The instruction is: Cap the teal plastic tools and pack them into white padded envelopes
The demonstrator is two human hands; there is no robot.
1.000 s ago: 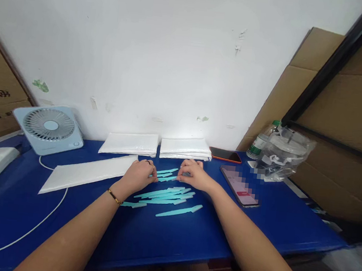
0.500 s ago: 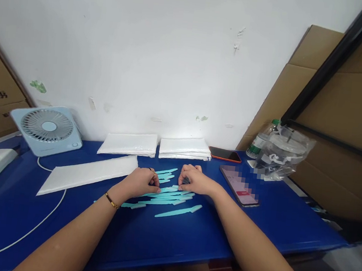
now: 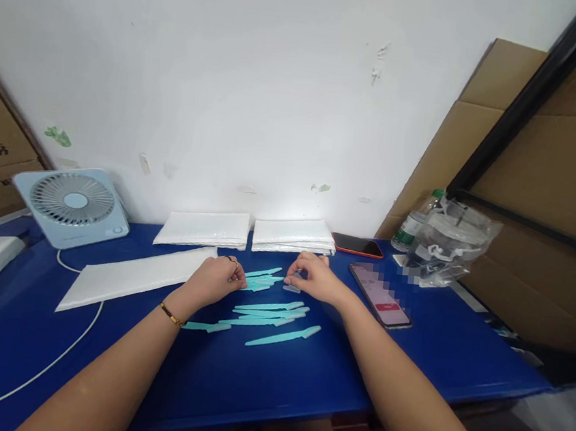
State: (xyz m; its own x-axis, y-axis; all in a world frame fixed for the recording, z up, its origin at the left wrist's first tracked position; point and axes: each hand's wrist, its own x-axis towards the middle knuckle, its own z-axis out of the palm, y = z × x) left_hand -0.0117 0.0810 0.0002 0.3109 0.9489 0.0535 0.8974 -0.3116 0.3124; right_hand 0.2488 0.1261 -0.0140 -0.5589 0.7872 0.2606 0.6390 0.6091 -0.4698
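Several turquoise eyebrow razors (image 3: 283, 338) with pale caps lie loosely on the blue table (image 3: 249, 390). My left hand (image 3: 219, 278), wearing a ring and a bracelet, pinches the left end of an eyebrow razor at the back group (image 3: 260, 282). Across from it, my right hand (image 3: 312, 277) has thumb and forefinger closed at the capped right end, with a translucent cap showing beneath the fingers. Which razors are gripped and which merely lie under the fingers is partly hidden. In front of both hands, another group of eyebrow razors (image 3: 267, 313) lies roughly side by side.
Two stacks of white padded mailers (image 3: 202, 227) stand against the wall, and a single mailer (image 3: 131, 280) lies at left. Around them are a blue fan (image 3: 75, 201), a white cable (image 3: 67, 357), two phones (image 3: 382, 297), a bottle (image 3: 411, 228) and a bagged cup (image 3: 453, 240).
Both hands have moved back, away from me, from the middle eyebrow razors to the rear group. A razor between them has moved back too, and the front razors are now uncovered.
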